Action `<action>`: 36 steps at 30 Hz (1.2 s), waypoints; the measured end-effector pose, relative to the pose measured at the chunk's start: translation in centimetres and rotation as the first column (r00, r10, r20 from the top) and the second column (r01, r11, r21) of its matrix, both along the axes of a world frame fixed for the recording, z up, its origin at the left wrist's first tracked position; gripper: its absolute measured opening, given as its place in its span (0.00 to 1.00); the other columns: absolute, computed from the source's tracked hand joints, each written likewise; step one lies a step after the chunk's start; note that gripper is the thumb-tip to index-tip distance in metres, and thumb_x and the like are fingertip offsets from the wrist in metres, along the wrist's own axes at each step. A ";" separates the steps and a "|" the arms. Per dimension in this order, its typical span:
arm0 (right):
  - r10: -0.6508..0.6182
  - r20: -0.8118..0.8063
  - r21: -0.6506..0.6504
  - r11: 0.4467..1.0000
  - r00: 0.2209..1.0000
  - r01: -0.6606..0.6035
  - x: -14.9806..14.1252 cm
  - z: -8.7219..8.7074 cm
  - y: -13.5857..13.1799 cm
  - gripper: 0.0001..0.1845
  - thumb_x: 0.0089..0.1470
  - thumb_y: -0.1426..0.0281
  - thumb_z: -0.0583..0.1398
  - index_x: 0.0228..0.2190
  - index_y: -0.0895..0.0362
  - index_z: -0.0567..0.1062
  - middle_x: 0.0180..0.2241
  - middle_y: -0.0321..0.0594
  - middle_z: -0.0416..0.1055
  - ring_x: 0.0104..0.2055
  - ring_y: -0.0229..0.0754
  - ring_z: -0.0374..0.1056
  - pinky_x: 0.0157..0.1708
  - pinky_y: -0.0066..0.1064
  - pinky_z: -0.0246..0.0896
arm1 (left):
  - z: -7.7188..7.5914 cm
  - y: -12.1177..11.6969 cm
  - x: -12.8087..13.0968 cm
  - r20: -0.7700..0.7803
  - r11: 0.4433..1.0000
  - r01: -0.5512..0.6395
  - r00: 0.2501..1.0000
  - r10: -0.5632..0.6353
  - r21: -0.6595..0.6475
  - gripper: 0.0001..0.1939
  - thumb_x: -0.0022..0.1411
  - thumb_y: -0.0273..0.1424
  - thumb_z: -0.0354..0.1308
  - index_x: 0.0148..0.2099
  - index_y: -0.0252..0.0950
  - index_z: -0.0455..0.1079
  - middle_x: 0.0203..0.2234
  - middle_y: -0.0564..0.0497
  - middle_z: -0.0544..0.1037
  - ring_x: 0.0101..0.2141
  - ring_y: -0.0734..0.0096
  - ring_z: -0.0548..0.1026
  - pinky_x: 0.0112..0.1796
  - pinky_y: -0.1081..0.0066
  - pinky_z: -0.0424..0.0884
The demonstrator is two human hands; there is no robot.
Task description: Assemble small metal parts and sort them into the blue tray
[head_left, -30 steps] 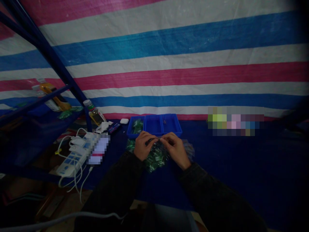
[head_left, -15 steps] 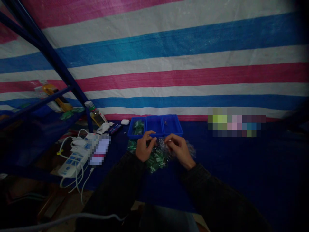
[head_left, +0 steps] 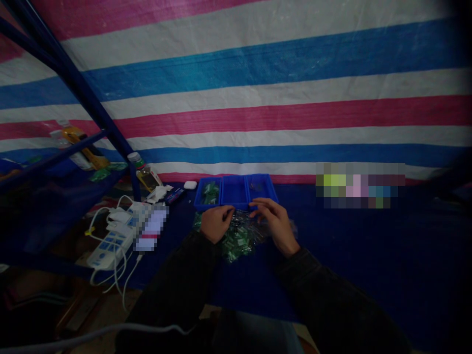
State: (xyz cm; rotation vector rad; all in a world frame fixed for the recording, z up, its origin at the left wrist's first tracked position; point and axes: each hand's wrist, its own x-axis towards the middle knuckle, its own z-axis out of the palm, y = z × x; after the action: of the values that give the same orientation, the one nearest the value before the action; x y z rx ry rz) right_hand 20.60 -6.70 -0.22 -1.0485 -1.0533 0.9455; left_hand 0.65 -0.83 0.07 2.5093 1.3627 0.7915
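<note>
My left hand (head_left: 216,224) is closed in a pinch at the far left of a pile of small green plastic packets (head_left: 238,243); anything between its fingertips is too small to make out. To its right, my right hand (head_left: 276,222) hangs with fingers apart and slightly bent, holding nothing I can see. Between the hands lie small dark, shiny pieces (head_left: 240,217). Clear plastic bags (head_left: 263,231) show partly under my right hand. Just beyond both hands stands a blue tray (head_left: 235,203) with three compartments. Green packets (head_left: 210,192) fill its left one.
To the left lie a white power strip (head_left: 110,246) with tangled cables, a blurred phone (head_left: 151,230), crumpled tissue (head_left: 158,193) and a white case (head_left: 190,185). A bottle (head_left: 144,173) stands by a blue metal post (head_left: 83,96). Striped sheeting (head_left: 258,115) hangs behind the blue table (head_left: 350,255).
My hands were together at the fingertips and have moved apart. The left has dropped slightly left and closed into a pinch; the right has loosened its fingers.
</note>
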 end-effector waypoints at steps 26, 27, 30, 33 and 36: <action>-0.141 0.909 0.151 0.989 0.391 0.006 -1.5 -2.4 -0.2 0.06 0.60 0.68 0.64 0.41 0.52 0.77 0.41 0.42 0.75 0.46 0.51 0.66 0.44 0.42 0.57 | 0.4 -0.9 0.5 -0.180 0.994 0.044 0.982 -0.061 -0.097 0.14 0.70 0.40 0.54 0.45 0.44 0.80 0.24 0.51 0.80 0.26 0.68 0.76 0.31 0.72 0.63; -0.141 0.913 0.152 0.988 0.384 0.003 -1.5 -2.4 -0.2 0.06 0.61 0.68 0.63 0.41 0.52 0.77 0.41 0.42 0.75 0.46 0.51 0.66 0.44 0.42 0.57 | 0.4 -0.9 0.5 -0.172 0.994 0.049 0.983 -0.065 -0.098 0.14 0.70 0.40 0.54 0.45 0.44 0.80 0.24 0.52 0.80 0.26 0.68 0.75 0.30 0.71 0.62; -0.149 0.916 0.160 0.987 0.371 0.000 -1.5 -2.2 -0.2 0.04 0.62 0.69 0.62 0.39 0.52 0.77 0.41 0.41 0.76 0.46 0.50 0.66 0.43 0.42 0.56 | 0.6 -0.9 0.5 -0.150 0.994 0.053 0.986 -0.067 -0.097 0.14 0.70 0.40 0.54 0.45 0.44 0.80 0.24 0.52 0.80 0.25 0.69 0.75 0.29 0.71 0.61; -0.158 0.918 0.172 0.985 0.363 -0.004 -1.5 -2.1 -0.2 0.04 0.62 0.71 0.60 0.36 0.52 0.76 0.39 0.41 0.76 0.45 0.50 0.66 0.43 0.41 0.55 | 0.6 -0.9 0.5 -0.120 0.994 0.049 0.991 -0.060 -0.094 0.14 0.70 0.40 0.54 0.45 0.44 0.80 0.23 0.53 0.80 0.24 0.69 0.75 0.29 0.71 0.61; -0.149 0.921 0.162 0.987 0.360 -0.006 -1.5 -2.0 -0.2 0.06 0.62 0.73 0.60 0.33 0.52 0.76 0.37 0.41 0.76 0.43 0.49 0.66 0.42 0.41 0.55 | 0.4 -0.9 0.5 -0.078 0.995 0.044 0.996 -0.051 -0.088 0.14 0.71 0.40 0.54 0.46 0.43 0.80 0.25 0.53 0.81 0.26 0.68 0.77 0.31 0.72 0.64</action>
State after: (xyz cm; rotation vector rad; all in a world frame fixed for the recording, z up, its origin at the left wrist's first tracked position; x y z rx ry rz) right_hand 19.06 -6.90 -2.20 -1.5484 -1.9692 0.0573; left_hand 1.16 -1.73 0.51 2.5208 1.3259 0.6157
